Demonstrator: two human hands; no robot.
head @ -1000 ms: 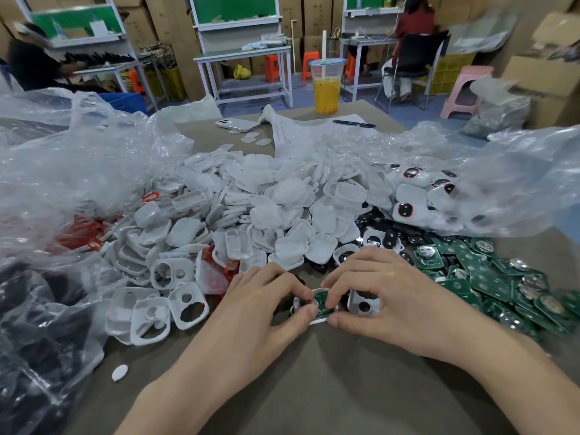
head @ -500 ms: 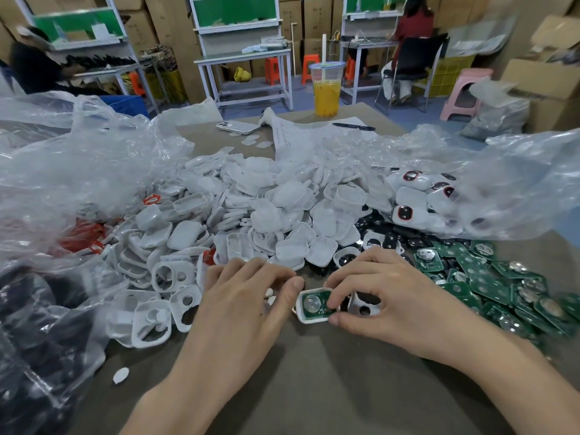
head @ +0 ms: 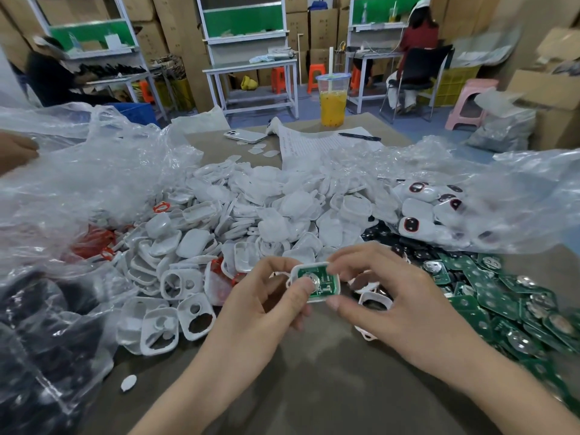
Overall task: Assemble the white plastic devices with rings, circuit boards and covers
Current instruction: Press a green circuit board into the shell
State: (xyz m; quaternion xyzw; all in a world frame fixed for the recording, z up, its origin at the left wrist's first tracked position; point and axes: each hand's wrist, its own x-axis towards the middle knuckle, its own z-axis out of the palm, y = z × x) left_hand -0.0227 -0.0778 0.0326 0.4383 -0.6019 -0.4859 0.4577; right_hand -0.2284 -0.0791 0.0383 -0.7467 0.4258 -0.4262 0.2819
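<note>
A white shell (head: 314,265) with a green board (head: 328,279) seated in it is held just above the counter (head: 314,387), between the two hands. It is pinched by the left hand (head: 260,309), whose thumb is pressed beside the board's coin cell (head: 314,281), and by the right hand (head: 392,306) at its right edge, between thumb and forefinger. The piece is judged light, stiff and smooth, so it is best taken by the shell's rim. The board is judged fragile and better pressed at its edges. Loose boards (head: 502,302) are heaped right of the right hand, and shells (head: 251,221) are piled beyond both hands.
</note>
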